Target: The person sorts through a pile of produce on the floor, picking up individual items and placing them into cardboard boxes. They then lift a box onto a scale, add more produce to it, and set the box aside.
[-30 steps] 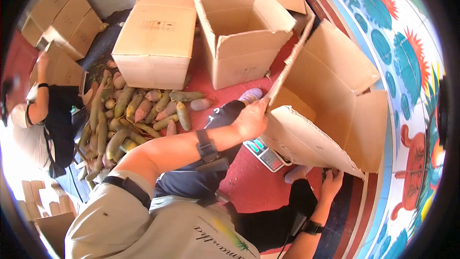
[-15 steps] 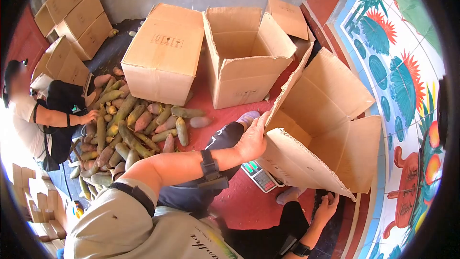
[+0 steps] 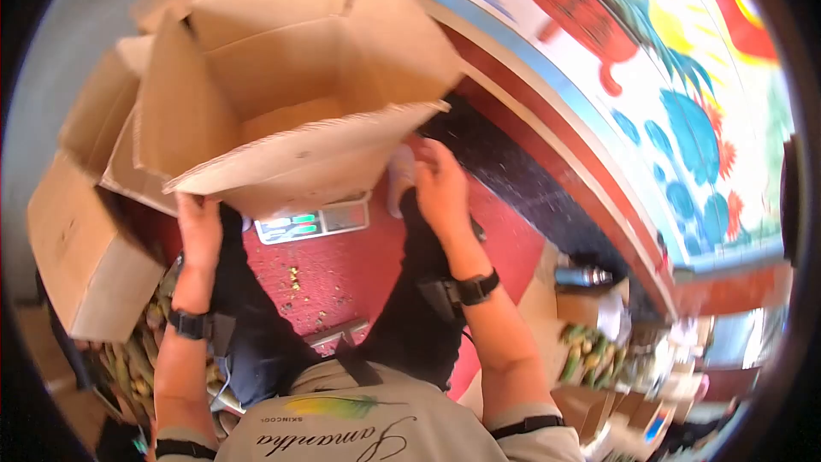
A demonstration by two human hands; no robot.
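An open cardboard box stands in front of me with its flaps up, over a digital scale whose lit green display shows below the box's near side. My left hand is at the box's near left corner, fingertips closed on the edge of the near flap. At the box's right side my right hand is held up beside the wall of the box, fingers apart and slightly bent, nothing seen in them. Both of my wrists wear dark straps.
Another cardboard box stands tilted in view at the left, near a pile of long vegetables. A painted tile wall runs along the right. More vegetables and a blue bottle lie at the lower right.
My view has swung right, so the box now appears left of centre. My right hand has come up from the box's lower corner to its side. The other person has left view.
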